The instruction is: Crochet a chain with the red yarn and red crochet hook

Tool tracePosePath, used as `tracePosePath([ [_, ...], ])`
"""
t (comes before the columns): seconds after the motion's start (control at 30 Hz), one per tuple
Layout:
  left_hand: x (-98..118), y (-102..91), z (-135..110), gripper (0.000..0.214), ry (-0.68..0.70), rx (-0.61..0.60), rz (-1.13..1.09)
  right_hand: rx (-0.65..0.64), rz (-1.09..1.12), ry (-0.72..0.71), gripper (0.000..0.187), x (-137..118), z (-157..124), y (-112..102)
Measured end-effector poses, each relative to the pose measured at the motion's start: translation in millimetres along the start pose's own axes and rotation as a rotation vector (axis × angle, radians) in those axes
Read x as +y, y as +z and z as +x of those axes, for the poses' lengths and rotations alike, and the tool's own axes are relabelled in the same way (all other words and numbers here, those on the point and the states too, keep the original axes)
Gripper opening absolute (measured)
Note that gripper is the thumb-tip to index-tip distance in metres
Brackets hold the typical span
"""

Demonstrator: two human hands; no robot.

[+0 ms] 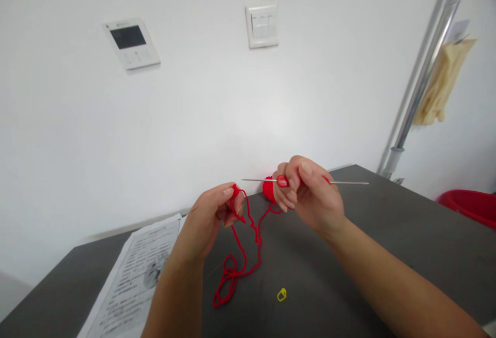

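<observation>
My left hand pinches a small knotted bit of red yarn between thumb and fingers. Loose strands hang from it, and a looped length of the yarn lies on the dark tabletop below. Off to the right, my right hand is closed around the red handle of a crochet hook. Thin metal shafts stick out on both sides of that hand, the left one pointing toward the yarn without touching it. Behind my right fingers sits a red yarn ball, partly hidden, with a strand running from it.
A yellow stitch marker lies on the grey table. Printed sheets are under my left forearm. A white wall with a switch and a panel rises behind. At right are a metal pole and a red basin.
</observation>
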State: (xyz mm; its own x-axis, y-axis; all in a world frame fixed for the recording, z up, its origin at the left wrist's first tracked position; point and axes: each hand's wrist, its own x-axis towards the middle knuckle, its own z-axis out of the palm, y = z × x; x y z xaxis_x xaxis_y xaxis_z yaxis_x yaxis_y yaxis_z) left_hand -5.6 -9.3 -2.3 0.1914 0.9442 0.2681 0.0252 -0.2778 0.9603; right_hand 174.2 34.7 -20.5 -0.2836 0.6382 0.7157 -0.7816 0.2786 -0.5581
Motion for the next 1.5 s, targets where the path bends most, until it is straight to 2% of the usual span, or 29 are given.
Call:
tracePosePath([
  [0.17, -1.1, -0.4, 0.1, 0.035, -0.001, -0.009, 0.001, -0.011, -0.062, -0.010, 0.021, 0.9, -4.4, 3.3],
  [0.87, 0.7, -0.4, -2.7, 0.036, 0.022, -0.052, 0.048, 0.021, -0.121, 0.008, 0.025, 4.0, -4.0, 1.7],
  [1.5, 3.0, -1.3, -5.1, 0.036, 0.024, -0.037, 0.140, 0.014, -0.189, 0.032, 0.027, 2.8, -5.9, 0.5],
])
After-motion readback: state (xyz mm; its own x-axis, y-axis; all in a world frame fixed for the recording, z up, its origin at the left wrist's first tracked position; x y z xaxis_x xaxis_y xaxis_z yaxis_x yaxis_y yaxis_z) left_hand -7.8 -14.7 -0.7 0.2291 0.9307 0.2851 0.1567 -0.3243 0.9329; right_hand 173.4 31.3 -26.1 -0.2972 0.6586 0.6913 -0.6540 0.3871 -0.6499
